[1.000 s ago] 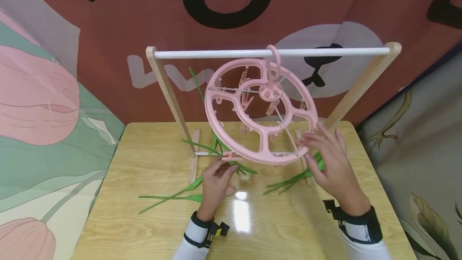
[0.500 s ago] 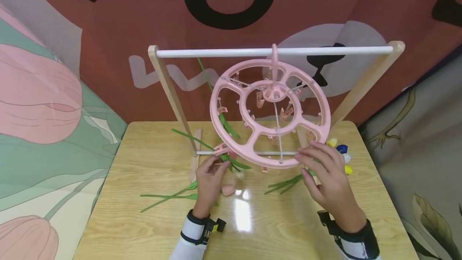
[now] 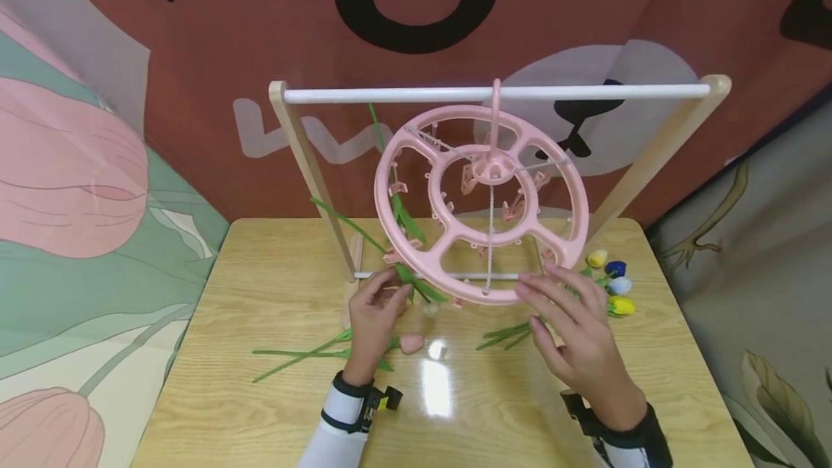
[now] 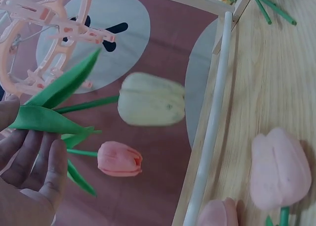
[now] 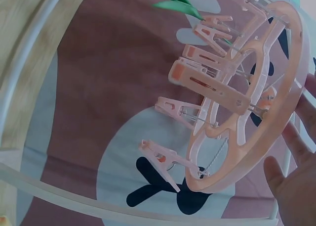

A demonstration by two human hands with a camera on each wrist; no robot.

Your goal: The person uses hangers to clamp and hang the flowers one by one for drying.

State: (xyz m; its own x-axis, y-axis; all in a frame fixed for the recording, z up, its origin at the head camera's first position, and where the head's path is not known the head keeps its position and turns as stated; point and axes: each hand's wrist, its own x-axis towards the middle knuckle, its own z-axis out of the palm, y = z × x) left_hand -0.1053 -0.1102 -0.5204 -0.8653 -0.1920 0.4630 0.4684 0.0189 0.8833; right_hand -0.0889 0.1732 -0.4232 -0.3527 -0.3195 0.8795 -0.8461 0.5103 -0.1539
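Over the last second I've watched the hanger on the rail swing level and rotate, bringing the clip with the tulip's green leaves round to the hanger's near-left rim. My left hand now sits just below that rim, fingers loosely pinching a leaf. My right hand is spread, fingertips touching the hanger's near-right rim. Tulips lie on the desk right of the hanger
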